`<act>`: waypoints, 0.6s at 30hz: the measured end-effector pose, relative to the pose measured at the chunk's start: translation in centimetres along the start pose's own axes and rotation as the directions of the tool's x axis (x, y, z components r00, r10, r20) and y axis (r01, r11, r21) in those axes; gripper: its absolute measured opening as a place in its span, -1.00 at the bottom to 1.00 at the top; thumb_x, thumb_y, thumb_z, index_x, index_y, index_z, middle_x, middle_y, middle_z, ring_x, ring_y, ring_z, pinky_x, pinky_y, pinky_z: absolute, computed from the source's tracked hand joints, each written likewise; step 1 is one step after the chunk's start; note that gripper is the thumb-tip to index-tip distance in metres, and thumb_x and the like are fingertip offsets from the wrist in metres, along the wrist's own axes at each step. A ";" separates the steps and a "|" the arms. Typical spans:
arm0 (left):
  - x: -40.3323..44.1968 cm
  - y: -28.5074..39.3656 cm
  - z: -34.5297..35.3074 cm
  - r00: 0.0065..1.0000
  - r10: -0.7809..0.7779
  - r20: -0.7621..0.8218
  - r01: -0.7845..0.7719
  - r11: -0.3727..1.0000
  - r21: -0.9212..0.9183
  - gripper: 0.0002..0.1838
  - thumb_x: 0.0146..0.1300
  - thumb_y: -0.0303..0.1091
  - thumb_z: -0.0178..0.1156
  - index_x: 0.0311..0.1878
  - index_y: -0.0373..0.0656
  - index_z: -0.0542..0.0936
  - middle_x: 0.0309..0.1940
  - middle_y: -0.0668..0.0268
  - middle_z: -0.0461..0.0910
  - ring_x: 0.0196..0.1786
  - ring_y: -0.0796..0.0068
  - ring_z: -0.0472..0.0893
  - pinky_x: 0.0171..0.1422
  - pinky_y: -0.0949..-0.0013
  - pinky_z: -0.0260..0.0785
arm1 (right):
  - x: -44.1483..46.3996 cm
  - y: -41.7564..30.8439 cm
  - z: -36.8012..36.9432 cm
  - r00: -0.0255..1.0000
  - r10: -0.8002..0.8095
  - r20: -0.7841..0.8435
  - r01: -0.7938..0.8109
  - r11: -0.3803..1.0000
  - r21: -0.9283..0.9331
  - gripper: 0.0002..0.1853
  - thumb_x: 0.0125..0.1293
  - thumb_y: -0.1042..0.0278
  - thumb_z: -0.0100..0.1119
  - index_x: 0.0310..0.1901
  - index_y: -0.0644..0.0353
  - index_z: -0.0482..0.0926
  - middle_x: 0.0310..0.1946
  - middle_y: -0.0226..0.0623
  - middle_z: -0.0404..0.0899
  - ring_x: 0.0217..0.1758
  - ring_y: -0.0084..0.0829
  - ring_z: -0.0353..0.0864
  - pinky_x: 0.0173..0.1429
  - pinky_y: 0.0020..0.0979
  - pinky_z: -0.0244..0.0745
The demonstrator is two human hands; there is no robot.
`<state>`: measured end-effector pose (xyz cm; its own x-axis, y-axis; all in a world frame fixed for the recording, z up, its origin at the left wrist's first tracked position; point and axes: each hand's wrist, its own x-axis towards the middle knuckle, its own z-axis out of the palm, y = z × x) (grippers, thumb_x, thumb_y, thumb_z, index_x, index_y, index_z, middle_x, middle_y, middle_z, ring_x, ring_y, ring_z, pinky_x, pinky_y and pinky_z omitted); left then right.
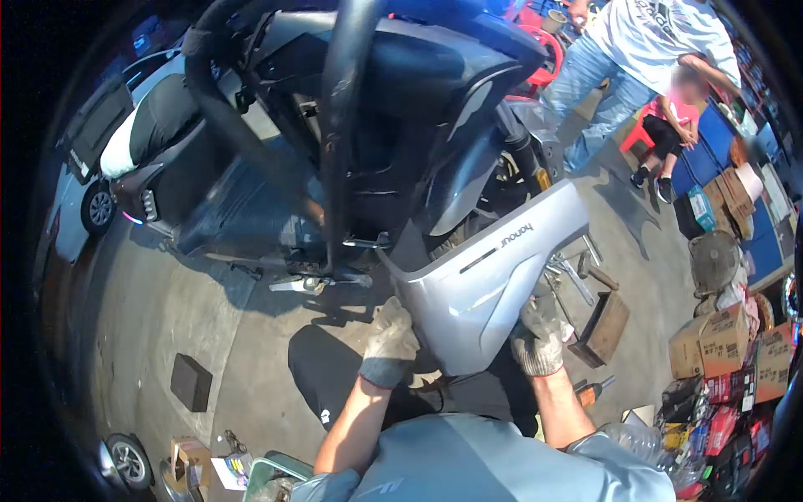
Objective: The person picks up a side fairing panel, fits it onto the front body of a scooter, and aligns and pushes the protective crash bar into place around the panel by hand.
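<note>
A silver-grey plastic fairing panel (pixel 468 293) marked "honour" is held up in front of me, tilted, its upper edge close to the scooter (pixel 393 109). My left hand (pixel 391 341), in a worn work glove, grips the panel's lower left edge. On the opposite side, my right hand (pixel 538 337), gloved too, is closed at the lower right edge. Both sets of fingers are partly hidden by the panel. Behind the panel, part of the scooter's inner frame shows. A thick dark bar (pixel 341 125) crosses in front of the scooter's body.
Wrenches (pixel 579 280), a hammer (pixel 597 273) and a wooden box (pixel 600 329) lie to the right. An orange-handled tool (pixel 594 391) is near my right forearm. A dark block (pixel 191 382) sits at left. Cartons (pixel 711 341) stack far right. Two people are at upper right.
</note>
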<state>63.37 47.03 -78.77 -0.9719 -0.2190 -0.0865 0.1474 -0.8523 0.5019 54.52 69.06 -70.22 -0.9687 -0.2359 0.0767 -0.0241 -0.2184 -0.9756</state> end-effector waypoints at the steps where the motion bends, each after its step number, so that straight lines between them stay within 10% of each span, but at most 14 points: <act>1: -0.2 0.3 0.7 1.000 0.023 0.019 -0.023 1.000 -0.007 -0.48 0.31 -0.29 0.20 0.27 -0.26 0.34 0.16 0.17 0.48 0.17 0.27 0.51 0.27 0.22 0.40 | 0.0 0.1 0.3 0.996 0.070 -0.050 -0.057 0.973 0.223 -0.62 0.18 0.40 0.18 0.00 0.41 0.45 -0.39 -0.47 0.48 -0.41 -0.72 0.37 -0.34 -0.68 0.25; 8: -1.0 1.9 2.9 0.998 0.004 0.055 -0.002 0.999 -0.044 -0.52 0.31 -0.26 0.21 0.21 -0.28 0.38 0.08 0.17 0.54 0.11 0.31 0.56 0.21 0.29 0.44 | 0.5 0.8 -1.9 0.998 0.045 0.047 -0.052 0.986 0.157 -0.65 0.20 0.35 0.14 -0.01 0.35 0.50 -0.34 -0.43 0.55 -0.40 -0.70 0.42 -0.38 -0.64 0.27; 11: -1.2 2.4 3.1 0.995 0.002 0.097 0.003 0.999 -0.052 -0.53 0.34 -0.28 0.17 0.22 -0.30 0.36 0.04 0.22 0.54 0.08 0.38 0.55 0.23 0.33 0.40 | 0.4 2.5 -4.9 0.962 0.275 -0.002 -0.263 0.923 0.279 -0.52 0.23 0.28 0.19 0.17 0.22 0.39 -0.02 -0.39 0.53 0.03 -0.47 0.50 -0.01 -0.45 0.46; 14: -1.4 1.7 0.2 0.983 0.126 -0.131 -0.108 0.985 0.137 -0.52 0.34 -0.29 0.17 0.23 -0.34 0.34 -0.02 0.29 0.53 0.04 0.46 0.53 0.23 0.39 0.36 | 1.4 1.4 -5.4 0.961 0.264 -0.082 -0.178 0.819 0.546 -0.51 0.20 0.25 0.26 0.15 0.18 0.44 0.01 -0.36 0.53 0.06 -0.35 0.50 0.14 -0.23 0.42; 18: -1.9 4.6 2.0 0.998 0.065 0.015 -0.066 0.908 0.413 -0.47 0.33 -0.18 0.18 0.21 -0.37 0.35 0.00 0.19 0.55 0.01 0.45 0.57 0.12 0.38 0.44 | 2.4 0.5 -8.9 0.910 0.295 -0.290 -0.182 0.914 0.362 -0.57 0.32 0.24 0.13 0.17 0.26 0.45 0.04 -0.21 0.52 0.10 -0.30 0.50 0.21 -0.25 0.40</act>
<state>65.52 44.50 -74.56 -0.9627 -0.2673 -0.0409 0.1218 -0.5634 0.8171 49.98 76.82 -72.39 -0.9606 -0.0050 -0.2779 0.2432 -0.4992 -0.8316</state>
